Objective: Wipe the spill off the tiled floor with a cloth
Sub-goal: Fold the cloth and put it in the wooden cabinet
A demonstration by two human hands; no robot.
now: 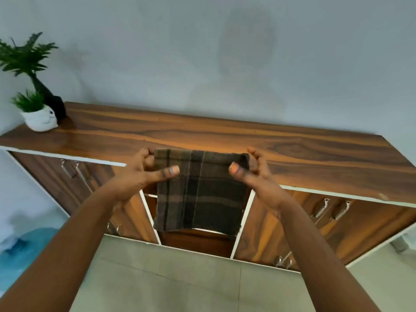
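A dark brown checked cloth (200, 194) hangs in front of me, held up by its two top corners. My left hand (144, 174) pinches the top left corner and my right hand (254, 172) pinches the top right corner. The cloth drops flat between them, in front of the wooden sideboard (225, 136). Pale floor tiles (180, 278) show below my arms. No spill is visible on the tiles in view.
The long wooden sideboard stands against a grey wall, with handled doors (74, 170) and an open middle bay. Two potted plants (38, 113) sit on its left end. A blue water bottle (20, 253) stands on the floor at the left.
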